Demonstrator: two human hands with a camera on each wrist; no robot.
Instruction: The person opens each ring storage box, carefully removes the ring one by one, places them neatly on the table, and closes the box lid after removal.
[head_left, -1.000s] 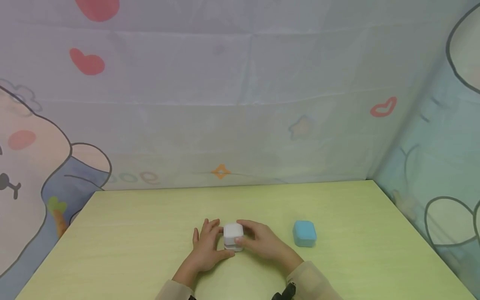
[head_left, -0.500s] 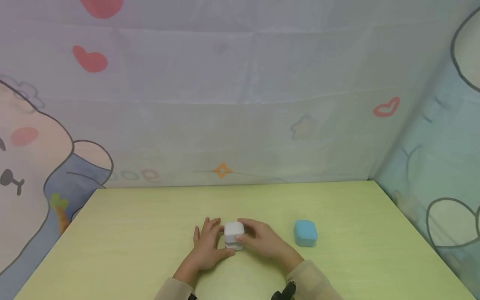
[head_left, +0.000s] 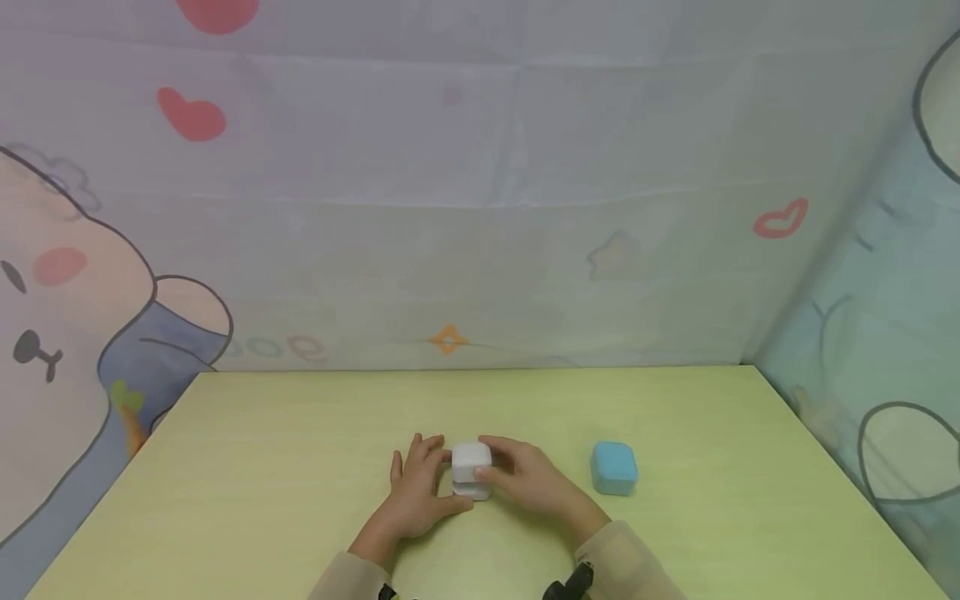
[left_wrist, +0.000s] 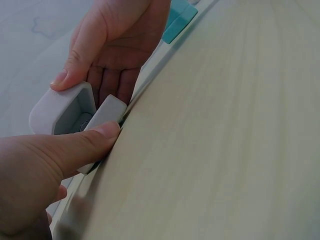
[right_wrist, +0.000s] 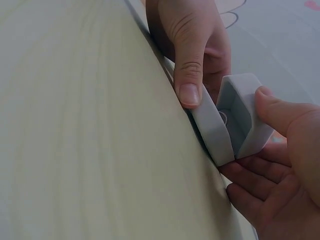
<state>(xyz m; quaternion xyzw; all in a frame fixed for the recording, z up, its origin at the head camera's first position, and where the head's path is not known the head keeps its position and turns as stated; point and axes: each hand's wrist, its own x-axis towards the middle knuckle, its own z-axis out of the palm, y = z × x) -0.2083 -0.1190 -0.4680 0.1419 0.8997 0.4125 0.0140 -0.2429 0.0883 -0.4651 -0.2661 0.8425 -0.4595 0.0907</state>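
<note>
A small white ring box (head_left: 471,462) sits on the table between both hands, its lid (right_wrist: 255,100) tilted up from the base (right_wrist: 212,125). Inside the opening, a thin ring (right_wrist: 223,118) shows against the grey lining. My left hand (head_left: 415,500) holds the base, thumb along its near side and the other fingers behind it. With thumb and fingers, my right hand (head_left: 531,481) pinches the lid from the right side. Both wrist views show the gap between lid and base.
A light blue box (head_left: 614,468) with rounded corners stands on the table to the right of my right hand. Behind the pale yellow-green table (head_left: 300,433) hangs a printed cloth (head_left: 480,208), which also runs along the right side.
The lid has tilted up a little more from the base in my right hand's grip. My left hand has stayed at the base. The head view has shifted slightly.
</note>
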